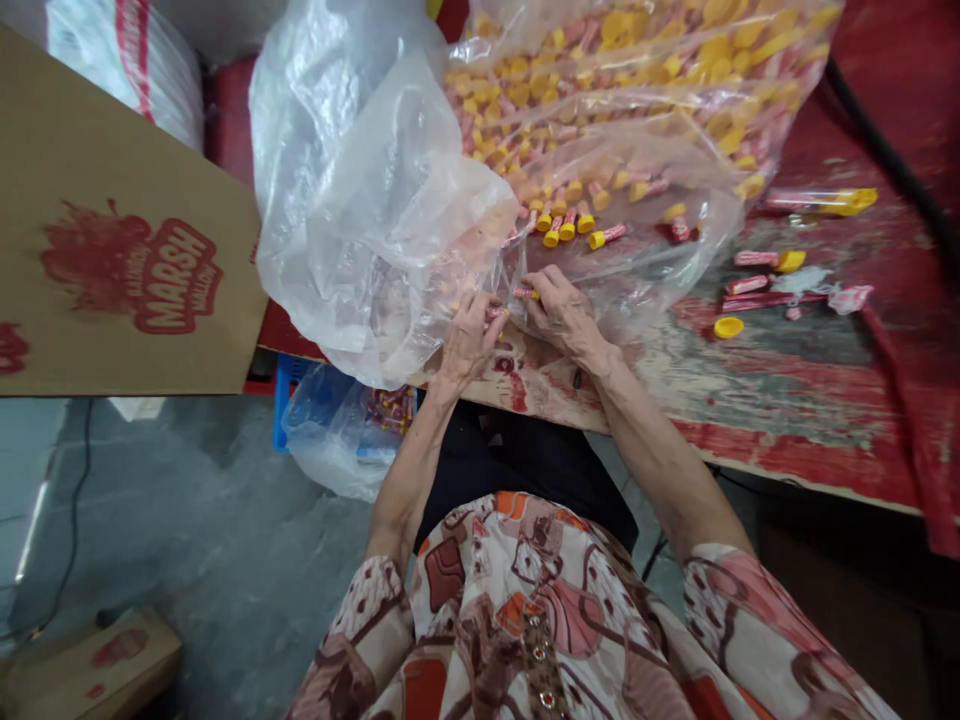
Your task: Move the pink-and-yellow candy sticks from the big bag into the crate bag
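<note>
Close to the table's front edge, my left hand (471, 335) is closed around a small pink-and-white tube (495, 314), partly hidden by the fingers. Just to its right, my right hand (561, 312) pinches another small pink-and-white tube (523, 293) with a yellow end. Beyond the hands, several yellow-capped tubes (568, 222) lie loose at the mouth of a clear plastic bag (660, 290). A big heap of the same yellow-capped tubes (540, 110) fills that bag. A cloudy plastic bag (360, 200) spreads beside my left hand; its contents are hard to make out.
A printed cardboard box (112, 220) stands at left. Below the table edge is a blue crate (282, 400) with a plastic liner and small pieces. On the worn red table (810, 400) at right lie a yellow cap (728, 327), wrapper scraps (810, 282) and a black cable (885, 160).
</note>
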### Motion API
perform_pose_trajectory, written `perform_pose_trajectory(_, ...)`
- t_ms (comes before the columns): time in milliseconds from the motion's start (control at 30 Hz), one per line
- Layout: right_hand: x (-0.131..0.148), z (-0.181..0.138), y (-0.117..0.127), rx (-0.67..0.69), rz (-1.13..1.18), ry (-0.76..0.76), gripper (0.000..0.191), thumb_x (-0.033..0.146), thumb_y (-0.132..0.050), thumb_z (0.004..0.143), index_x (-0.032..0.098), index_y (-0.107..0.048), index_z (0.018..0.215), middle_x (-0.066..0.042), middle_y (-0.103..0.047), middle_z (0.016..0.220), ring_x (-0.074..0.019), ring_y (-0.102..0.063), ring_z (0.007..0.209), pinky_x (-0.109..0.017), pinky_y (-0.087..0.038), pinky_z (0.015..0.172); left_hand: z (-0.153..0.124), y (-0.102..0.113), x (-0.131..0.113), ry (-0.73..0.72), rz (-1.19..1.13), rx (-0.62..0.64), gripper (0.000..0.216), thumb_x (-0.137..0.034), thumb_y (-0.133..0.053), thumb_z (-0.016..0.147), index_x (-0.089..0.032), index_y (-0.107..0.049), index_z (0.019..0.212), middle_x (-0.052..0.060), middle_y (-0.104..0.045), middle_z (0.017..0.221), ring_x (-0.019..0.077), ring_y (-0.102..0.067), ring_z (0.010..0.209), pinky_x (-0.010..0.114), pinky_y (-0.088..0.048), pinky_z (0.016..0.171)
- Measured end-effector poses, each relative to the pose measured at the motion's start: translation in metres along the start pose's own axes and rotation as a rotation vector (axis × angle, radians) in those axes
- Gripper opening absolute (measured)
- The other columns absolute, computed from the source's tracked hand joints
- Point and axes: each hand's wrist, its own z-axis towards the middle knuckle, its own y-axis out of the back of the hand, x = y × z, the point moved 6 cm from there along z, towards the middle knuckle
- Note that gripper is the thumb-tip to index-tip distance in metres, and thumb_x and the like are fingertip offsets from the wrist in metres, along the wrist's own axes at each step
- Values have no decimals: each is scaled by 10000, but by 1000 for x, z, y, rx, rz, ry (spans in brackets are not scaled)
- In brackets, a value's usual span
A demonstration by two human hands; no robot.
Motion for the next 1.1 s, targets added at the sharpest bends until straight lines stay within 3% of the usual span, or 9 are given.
perform_pose_trajectory(167, -3, 0, 0, -24, 15, 6, 305, 403, -472, 1243, 278, -746, 1288, -121, -718, 1254, -309, -707, 1086, -421, -629, 925, 9, 1, 25, 160, -127, -76, 464, -555, -796, 1110, -344, -662, 1501, 128, -791, 1365, 284, -790, 1087, 476, -711, 935)
perform_pose_trajectory(367, -5, 1, 5, -98, 49, 11, 250, 353, -512, 1211, 249, -732, 1269, -135, -727, 1217, -316, -720, 1090, -443, -623, 975, 21, 12, 21, 71, 2, -333, 636, -522, -832, 1090, -333, -577, 1641, 182, -654, 1654, 360, -622, 1581, 587, -581, 1277)
perform_pose_trajectory(500, -5, 1, 5, -126, 64, 8, 233, 340, -511, 1187, 248, -723, 1219, -136, -730, 1173, -323, -717, 1047, -449, -619, 947, 2, 20, 11, 68, 61, -466, 574, -670, -621, 1196, -226, -622, 1560, 190, -729, 1442, 324, -734, 1324, 521, -628, 1165)
perform_pose_trajectory(567, -4, 1, 5, -127, 57, 13, 225, 328, -506, 1177, 252, -718, 1187, -133, -726, 1153, -321, -714, 1028, -448, -615, 933, -14, 15, 3, 36, 88, -419, 496, -645, -531, 1239, -213, -688, 1425, 161, -750, 1308, 289, -758, 1185, 465, -636, 1081)
perform_pose_trajectory(667, -3, 0, 6, -128, 54, 21, 229, 339, -500, 1183, 259, -712, 1151, -130, -724, 1139, -316, -709, 1011, -446, -613, 928, -34, -1, -12, -94, 148, -243, 330, -495, -526, 1256, -253, -749, 1224, 110, -746, 1142, 265, -761, 1077, 403, -624, 991)
perform_pose_trajectory(767, -2, 0, 8, -135, 55, 29, 253, 372, -490, 1202, 268, -713, 1145, -126, -729, 1138, -311, -708, 1015, -445, -619, 934, -44, -5, -24, -171, 190, -194, 286, -410, -531, 1250, -265, -766, 1176, 87, -731, 1062, 260, -758, 1029, 380, -619, 946)
perform_pose_trajectory(933, -3, -1, 10, -131, 36, 54, 294, 428, -474, 1226, 274, -718, 1168, -127, -731, 1156, -313, -714, 1054, -456, -629, 961, -36, -2, -25, -34, 152, -184, 237, -371, -565, 1224, -253, -768, 1253, 104, -753, 1162, 265, -767, 1145, 385, -639, 1046)
perform_pose_trajectory(1033, -4, -2, 12, -145, 27, 70, 309, 432, -463, 1230, 272, -723, 1189, -136, -741, 1165, -321, -717, 1063, -474, -632, 971, -29, -7, -24, 21, 100, -97, 188, -305, -601, 1178, -256, -777, 1224, 90, -754, 1163, 241, -774, 1066, 347, -651, 988)
perform_pose_trajectory(1100, -4, -2, 13, -163, 29, 81, 323, 438, -459, 1231, 266, -727, 1182, -142, -754, 1150, -322, -723, 1053, -480, -634, 969, -32, 1, -19, 55, 56, -122, 203, -266, -605, 1155, -254, -775, 1265, 86, -764, 1184, 222, -768, 1019, 333, -656, 973)
